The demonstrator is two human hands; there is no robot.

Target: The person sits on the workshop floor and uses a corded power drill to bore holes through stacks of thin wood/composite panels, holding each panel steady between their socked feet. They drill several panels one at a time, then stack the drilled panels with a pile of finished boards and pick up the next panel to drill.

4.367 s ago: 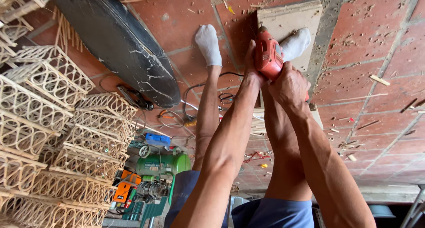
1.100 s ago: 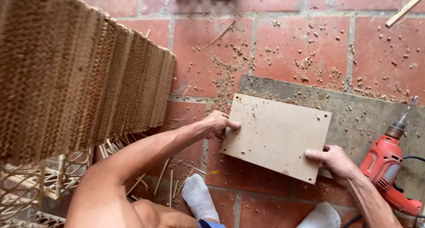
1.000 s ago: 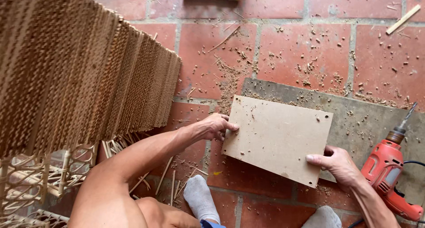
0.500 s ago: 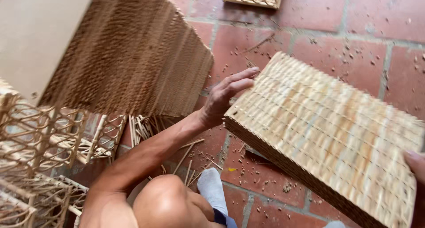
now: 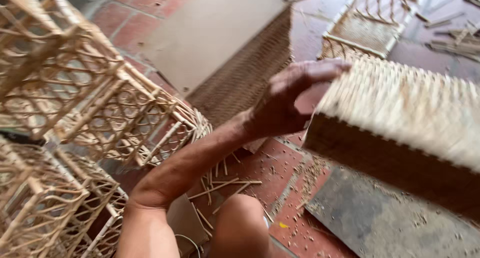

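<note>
My left hand [image 5: 292, 98] grips the left end of a woven panel [image 5: 415, 113], fingers curled over its top edge. The panel is a flat board faced with pale woven straw. It is tilted up off the floor, so its dark underside faces me. It is blurred by motion. My right hand is out of view past the right edge. My bare knee [image 5: 240, 223] shows at the bottom centre.
A leaning stack of similar panels [image 5: 240, 73] with a plain brown board [image 5: 215, 33] on top stands behind my hand. Open-weave rattan baskets [image 5: 100, 103] are piled at the left, another basket [image 5: 370, 23] lies top right. A grey slab [image 5: 385, 223] and rattan scraps lie on the brick floor [image 5: 265, 168].
The board that lay flat on the grey slab has been turned over, woven side up, and lifted. My right hand has dropped out of view and the view has swung left.
</note>
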